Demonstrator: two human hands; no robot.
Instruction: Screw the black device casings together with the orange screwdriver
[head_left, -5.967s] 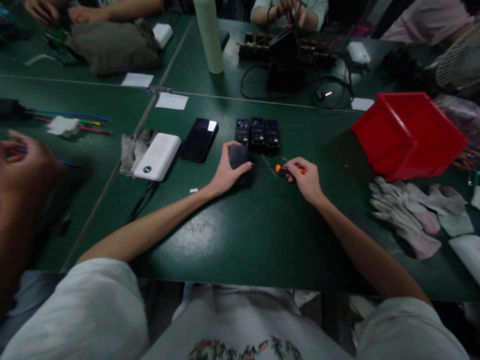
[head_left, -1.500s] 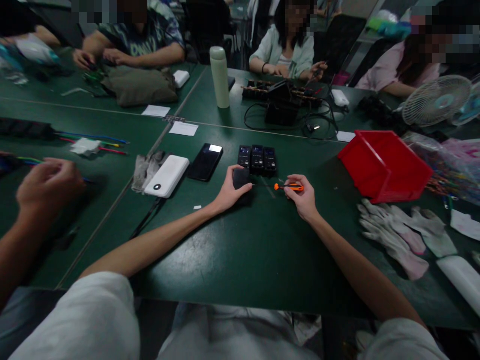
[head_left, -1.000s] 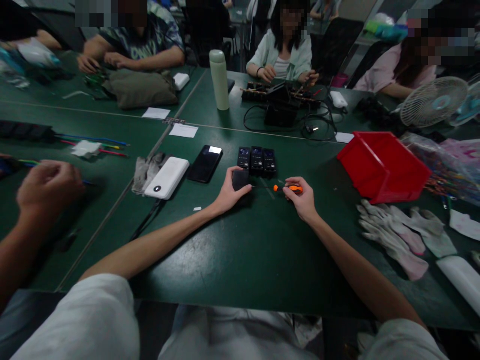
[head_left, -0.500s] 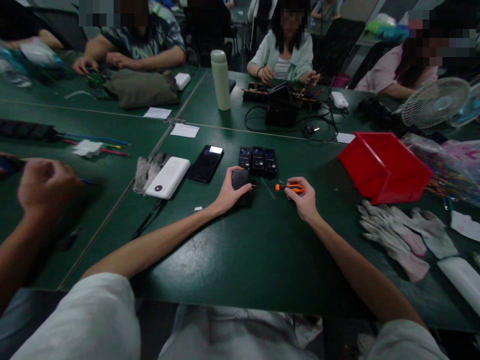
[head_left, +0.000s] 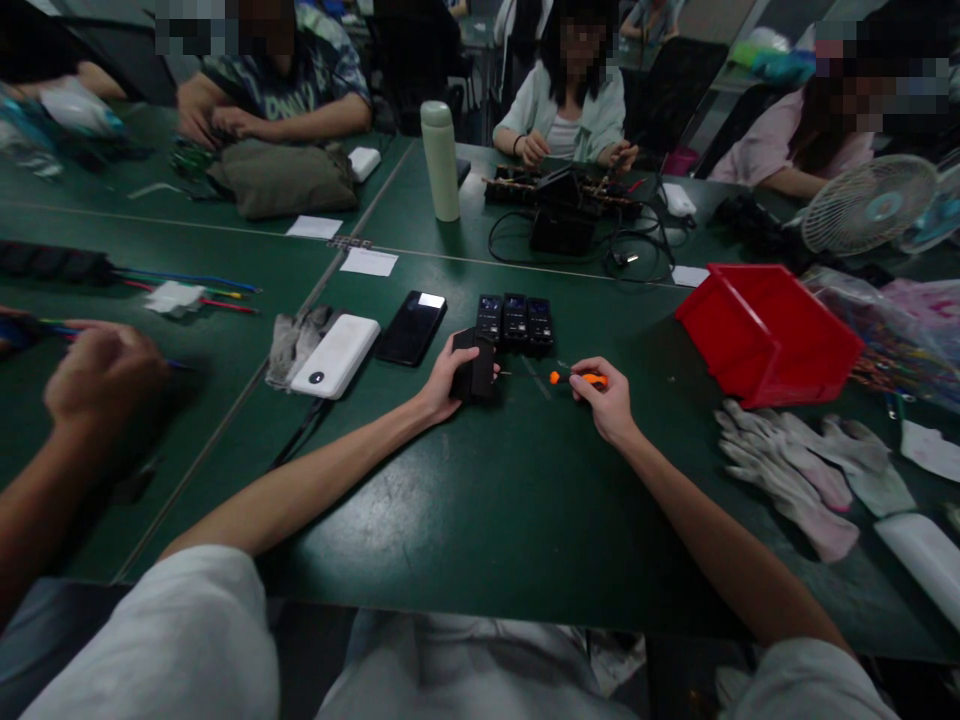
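My left hand (head_left: 444, 383) is closed around a dark, box-shaped black part (head_left: 474, 372), held just above the green table (head_left: 420, 500). In my right hand (head_left: 611, 398) is an orange and black screwdriver (head_left: 577, 380), its thin shaft pointing left toward the black part. Whether the tip touches the part I cannot tell. Just beyond my hands, three black modules with small dark displays (head_left: 515, 318) stand side by side in a row. A black phone (head_left: 412, 328) lies to the left of them.
Left of the phone are a white power bank (head_left: 337, 355) and a grey glove (head_left: 291, 345). A red bin (head_left: 772, 335) and work gloves (head_left: 795, 470) lie to the right. A pale green bottle (head_left: 441, 160) stands farther back. A co-worker's hand (head_left: 105, 380) is at far left.
My left hand has turned the black part, so a longer side of it now shows and my thumb lies across it. The screwdriver has barely moved. The neighbour's hand at left has shifted slightly.
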